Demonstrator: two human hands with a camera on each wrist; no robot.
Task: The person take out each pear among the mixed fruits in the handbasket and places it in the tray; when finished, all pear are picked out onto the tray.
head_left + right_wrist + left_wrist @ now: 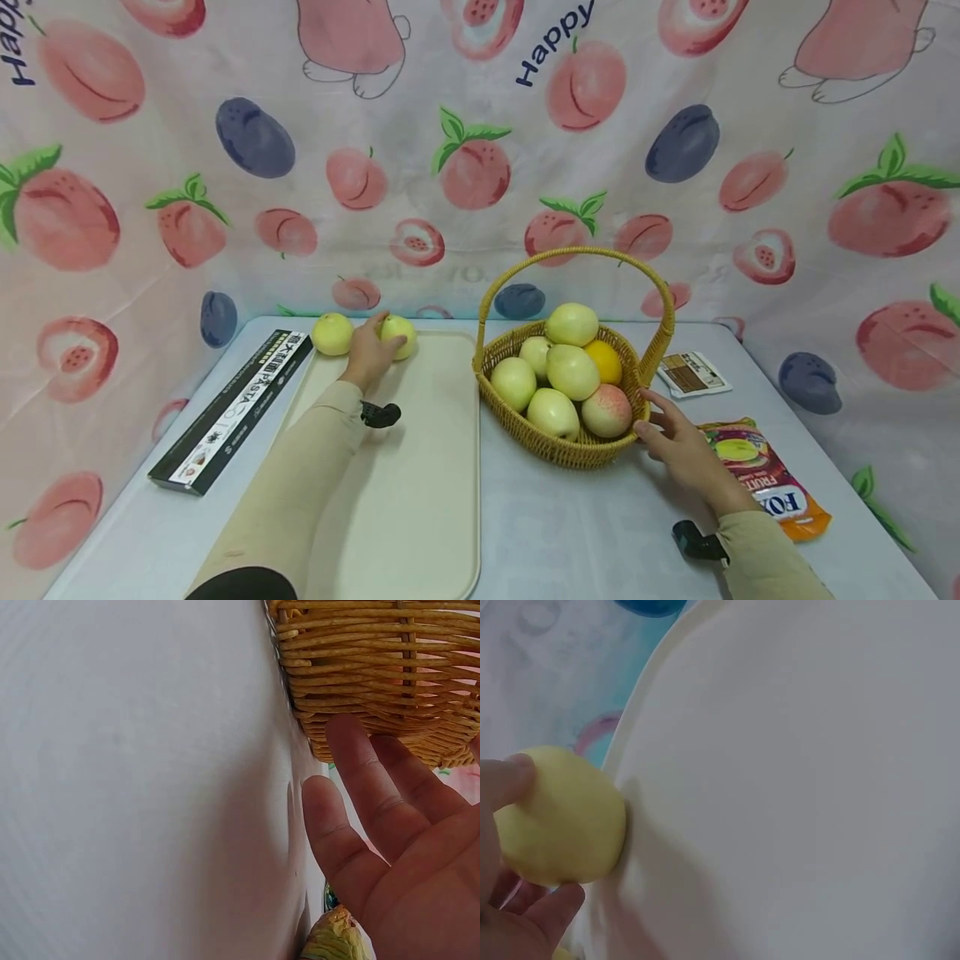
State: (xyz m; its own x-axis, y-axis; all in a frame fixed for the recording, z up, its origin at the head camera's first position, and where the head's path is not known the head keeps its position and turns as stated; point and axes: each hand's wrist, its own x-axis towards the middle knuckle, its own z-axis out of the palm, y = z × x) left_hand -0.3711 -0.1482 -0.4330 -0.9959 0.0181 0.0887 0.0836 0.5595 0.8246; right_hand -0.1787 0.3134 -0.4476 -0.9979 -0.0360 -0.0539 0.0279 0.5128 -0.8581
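Observation:
At the far left of the tray (442,500), my left hand (368,354) holds a round yellow-green fruit (398,337) between thumb and fingers. In the left wrist view that fruit (566,817) sits against the tray's raised edge. A second fruit of the same kind (332,334) lies just left of the hand. My right hand (686,450) is at the right side of the wicker basket (555,450), below the foot of its handle. The right wrist view shows its fingers (367,776) fairly straight, fingertips right at the woven wall.
Several pale green fruits (572,372), an orange (603,362) and a peach (607,411) fill the basket. A long black-and-white pasta box (232,408) lies left of the tray. Beyond the right hand are a small white-and-brown packet (692,373) and a candy bag (772,483).

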